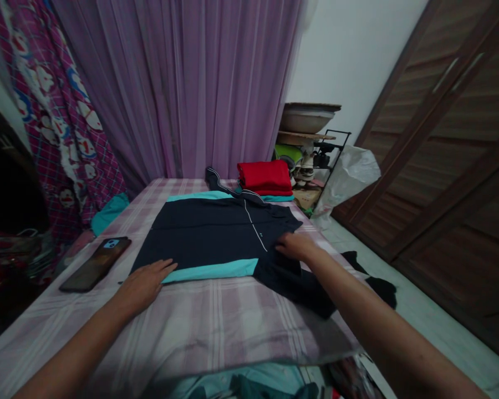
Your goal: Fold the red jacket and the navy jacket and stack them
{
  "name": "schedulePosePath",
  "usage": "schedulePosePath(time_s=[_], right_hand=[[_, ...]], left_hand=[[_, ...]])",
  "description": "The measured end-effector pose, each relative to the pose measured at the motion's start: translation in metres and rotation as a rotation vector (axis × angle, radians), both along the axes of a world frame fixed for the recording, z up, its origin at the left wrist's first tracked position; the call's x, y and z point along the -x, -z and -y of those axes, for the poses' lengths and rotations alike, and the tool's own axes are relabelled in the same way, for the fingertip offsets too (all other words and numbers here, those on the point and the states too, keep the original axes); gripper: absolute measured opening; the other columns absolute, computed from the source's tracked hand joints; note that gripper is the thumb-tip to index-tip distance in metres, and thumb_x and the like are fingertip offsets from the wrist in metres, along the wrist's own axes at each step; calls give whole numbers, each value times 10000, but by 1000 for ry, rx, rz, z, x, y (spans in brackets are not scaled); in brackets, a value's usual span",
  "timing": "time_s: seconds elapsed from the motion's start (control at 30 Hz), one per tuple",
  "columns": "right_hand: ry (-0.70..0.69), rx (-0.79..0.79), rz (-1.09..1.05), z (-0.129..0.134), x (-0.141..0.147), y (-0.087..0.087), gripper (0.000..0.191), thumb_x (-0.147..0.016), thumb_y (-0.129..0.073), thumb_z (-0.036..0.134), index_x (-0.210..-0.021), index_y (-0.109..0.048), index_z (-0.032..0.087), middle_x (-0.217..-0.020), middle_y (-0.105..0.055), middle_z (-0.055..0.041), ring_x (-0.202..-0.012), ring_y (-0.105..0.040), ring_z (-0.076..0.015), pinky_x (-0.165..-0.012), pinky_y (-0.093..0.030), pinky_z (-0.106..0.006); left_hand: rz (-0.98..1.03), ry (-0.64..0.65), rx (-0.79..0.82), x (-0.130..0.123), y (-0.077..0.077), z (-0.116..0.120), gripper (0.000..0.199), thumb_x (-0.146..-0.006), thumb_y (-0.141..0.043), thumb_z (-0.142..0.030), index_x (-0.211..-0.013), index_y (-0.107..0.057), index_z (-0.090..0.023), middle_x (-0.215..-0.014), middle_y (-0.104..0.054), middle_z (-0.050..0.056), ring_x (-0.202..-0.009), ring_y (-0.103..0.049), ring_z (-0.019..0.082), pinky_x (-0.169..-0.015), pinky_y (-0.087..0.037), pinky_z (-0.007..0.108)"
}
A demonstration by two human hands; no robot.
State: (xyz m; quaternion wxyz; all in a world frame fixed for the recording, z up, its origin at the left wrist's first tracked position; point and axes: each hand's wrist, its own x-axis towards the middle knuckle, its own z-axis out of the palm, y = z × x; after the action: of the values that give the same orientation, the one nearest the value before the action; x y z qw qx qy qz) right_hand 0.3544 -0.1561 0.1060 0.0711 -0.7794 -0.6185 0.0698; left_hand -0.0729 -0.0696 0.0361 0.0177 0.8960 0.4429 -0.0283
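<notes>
A navy long-sleeved shirt [203,233] with turquoise side panels and white piping lies spread flat, its hem to the left and neck end to the right. My left hand [149,280] rests flat on the near hem corner, fingers stretched out over the navy and turquoise cloth. At the near shoulder, my right hand [295,246] has its fingers curled down and closed on the fabric; the fingertips are partly hidden. The near sleeve reaches toward me beneath my right forearm. On the far side the other sleeve lies bent beside a folded red cloth [266,177].
A plaid sheet [237,316] covers the bed-like surface. A phone [95,265] lies at its left edge. Turquoise cloth sits under the red one. More clothes [249,382] show below the near edge. Purple curtains [216,83] hang behind; a wooden wardrobe [432,138] stands right.
</notes>
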Motion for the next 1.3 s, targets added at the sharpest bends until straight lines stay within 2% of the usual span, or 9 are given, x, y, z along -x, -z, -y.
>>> schedulePosePath(time_s=[0.17, 0.3, 0.43, 0.57, 0.67, 0.77, 0.9, 1.07, 1.3], right_hand=[[24, 287, 156, 13, -4, 38, 456, -845, -545, 511, -1017, -738, 136, -1054, -717, -231, -1010, -682, -355, -840, -519, -469], [2, 361, 178, -9, -19, 15, 418, -825, -586, 511, -960, -765, 158, -994, -737, -203, -997, -685, -348, -828, -529, -439], [-17, 263, 168, -54, -15, 2, 515, -931, -416, 495, -1241, -658, 164, -1251, -645, -203, -1196, -581, -346, -941, -474, -486], [15, 123, 179, -74, -6, 41, 655, -947, -292, 601, -1506, -337, 261, -1573, -297, -144, -1443, -234, -372, -1036, -298, -677], [-23, 122, 155, -72, -18, 79, 680, -939, -235, 649, -1518, -294, 298, -1609, -216, -93, -1469, -173, -330, -1099, -169, -677], [-52, 99, 142, -76, -40, 97, 670, -946, -186, 642, -1520, -284, 310, -1610, -218, -82, -1474, -162, -308, -1110, -143, -667], [-94, 99, 140, -93, -54, 91, 642, -956, -194, 615, -1520, -281, 321, -1611, -215, -84, -1475, -160, -303, -1110, -142, -666], [-31, 160, 110, -95, -29, 69, 686, -951, -246, 620, -1530, -276, 253, -1605, -209, -140, -1470, -167, -334, -1113, -147, -660], [-449, 60, 115, -47, -2, 80, 626, -959, -305, 592, -1515, -304, 306, -1601, -229, -113, -1464, -193, -326, -1114, -139, -664]], left_hand=[[45, 0, 84, 11, 6, 0, 577, -859, -428, -331, -1432, -466, -275, -1528, -399, 28, -1407, -371, 252, -1153, -322, 437], [39, -3, 251, 1, -19, -13, 718, -800, -474, -649, -1379, -539, -230, -1485, -465, 89, -1356, -444, 301, -1118, -363, 425], [90, -23, 183, -42, -35, -38, 652, -891, -303, -633, -1283, -626, -224, -1338, -621, 77, -1256, -552, 254, -1084, -392, 400], [128, -46, -39, -89, -18, -63, 586, -940, -306, -540, -1426, -471, -258, -1536, -397, 67, -1438, -310, 272, -1174, -196, 516], [79, -167, -19, -103, 2, -77, 597, -948, -307, -540, -1482, -373, -280, -1588, -280, 85, -1470, -214, 311, -1153, -153, 606], [58, -226, 37, -104, 15, -87, 629, -947, -278, -569, -1503, -326, -279, -1600, -248, 92, -1474, -197, 320, -1141, -159, 628], [68, -243, 13, -107, 18, -94, 643, -938, -267, -595, -1497, -340, -285, -1595, -268, 94, -1469, -211, 326, -1133, -182, 632], [69, -237, -15, -111, 17, -94, 635, -940, -259, -592, -1488, -358, -288, -1588, -291, 88, -1467, -221, 320, -1136, -191, 621], [47, -223, -45, -105, 19, -95, 614, -962, -241, -531, -1489, -362, -239, -1585, -293, 101, -1463, -237, 305, -1145, -207, 591]])
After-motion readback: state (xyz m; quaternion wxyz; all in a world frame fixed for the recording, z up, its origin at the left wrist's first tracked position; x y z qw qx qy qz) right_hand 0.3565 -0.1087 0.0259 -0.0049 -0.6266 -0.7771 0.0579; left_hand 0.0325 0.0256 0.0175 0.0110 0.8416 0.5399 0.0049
